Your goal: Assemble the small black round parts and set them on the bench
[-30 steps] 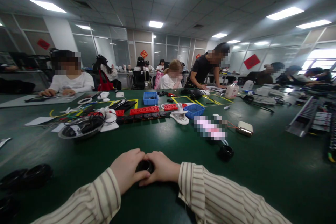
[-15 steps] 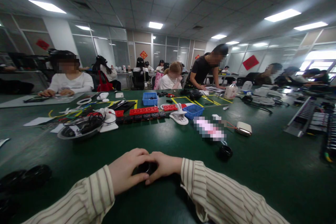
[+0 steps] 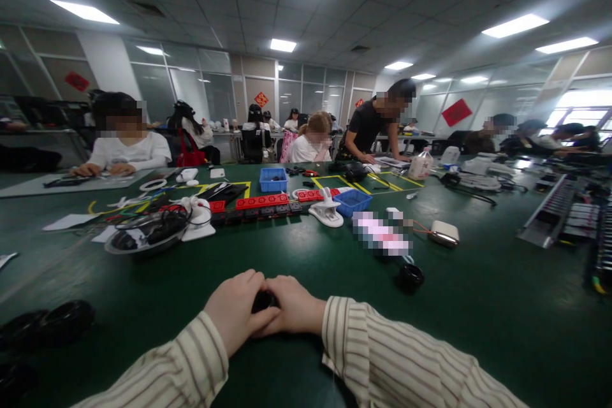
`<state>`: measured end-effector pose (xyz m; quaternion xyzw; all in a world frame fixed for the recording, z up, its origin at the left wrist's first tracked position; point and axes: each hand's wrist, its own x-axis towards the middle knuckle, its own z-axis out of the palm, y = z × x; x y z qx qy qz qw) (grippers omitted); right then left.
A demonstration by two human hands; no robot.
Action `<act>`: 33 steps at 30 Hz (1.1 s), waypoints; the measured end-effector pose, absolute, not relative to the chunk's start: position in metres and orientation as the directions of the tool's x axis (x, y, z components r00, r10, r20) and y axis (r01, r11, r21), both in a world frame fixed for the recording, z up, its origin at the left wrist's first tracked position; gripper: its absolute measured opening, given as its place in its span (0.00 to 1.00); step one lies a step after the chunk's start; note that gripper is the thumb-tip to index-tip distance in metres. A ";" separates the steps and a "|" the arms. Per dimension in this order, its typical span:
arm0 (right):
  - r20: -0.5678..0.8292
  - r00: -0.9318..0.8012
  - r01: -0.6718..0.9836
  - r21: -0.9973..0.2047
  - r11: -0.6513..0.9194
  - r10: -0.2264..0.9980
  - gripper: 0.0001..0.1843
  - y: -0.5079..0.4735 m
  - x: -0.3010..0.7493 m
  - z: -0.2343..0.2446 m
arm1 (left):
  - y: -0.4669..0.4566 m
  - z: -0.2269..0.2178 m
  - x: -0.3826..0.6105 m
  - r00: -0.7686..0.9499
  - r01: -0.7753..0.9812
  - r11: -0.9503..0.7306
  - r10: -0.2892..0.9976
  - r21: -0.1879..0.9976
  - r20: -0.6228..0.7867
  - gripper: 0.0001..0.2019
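Low in the middle of the head view, my left hand point(image 3: 233, 307) and my right hand point(image 3: 297, 306) are closed together around a small, glossy black round piece point(image 3: 264, 300). Only its dark upper part shows between the fingers and thumbs; the rest is hidden. The thumbs overlap in front of it. To the right, beyond my hands, a thick black ring point(image 3: 411, 276) lies on the green table point(image 3: 191, 280). More black rings point(image 3: 67, 320) of similar look rest at the left edge, partly out of view.
Across the table runs a row of red and black blocks point(image 3: 262, 203). Nearby are a blue basket point(image 3: 354, 202), a white clip stand point(image 3: 327, 210), a bowl of cables point(image 3: 148, 236) and a cream case point(image 3: 444, 234). Several people sit or lean farther back; metal racks point(image 3: 545, 210) stand right.
My hands have closed more tightly around the black piece. My left hand has shifted slightly right, its thumb now lapping over the right hand. The opening between the hands is smaller.
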<state>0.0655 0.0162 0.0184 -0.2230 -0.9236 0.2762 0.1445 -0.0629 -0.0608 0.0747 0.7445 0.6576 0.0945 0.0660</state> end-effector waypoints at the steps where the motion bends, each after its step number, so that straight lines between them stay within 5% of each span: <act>1: 0.168 -0.856 0.331 -0.549 0.768 0.489 0.30 0.015 0.065 0.018 | -0.061 0.073 -0.062 0.117 0.968 -0.129 0.991 0.215 0.068 0.13; 7: 0.175 -0.904 0.208 -0.617 0.759 0.390 0.37 0.022 0.072 0.023 | -0.058 0.071 -0.074 0.289 0.889 -0.298 0.954 0.348 0.079 0.14; 15: 0.077 -0.954 0.162 -0.678 0.717 0.288 0.23 0.038 0.073 0.018 | -0.054 0.076 -0.091 0.466 0.778 -0.416 0.885 0.471 0.012 0.16; 22: 0.077 -0.924 0.222 -0.691 0.687 0.376 0.24 0.032 0.072 0.017 | -0.052 0.074 -0.086 0.361 0.852 -0.316 0.932 0.418 -0.031 0.13; 28: 0.173 -0.878 0.271 -0.589 0.761 0.446 0.31 0.020 0.068 0.018 | -0.058 0.068 -0.067 0.159 0.944 -0.167 0.986 0.284 0.050 0.11; 33: 0.187 -0.870 0.266 -0.600 0.754 0.456 0.34 0.021 0.068 0.016 | -0.059 0.066 -0.070 0.224 0.926 -0.241 0.970 0.290 0.092 0.13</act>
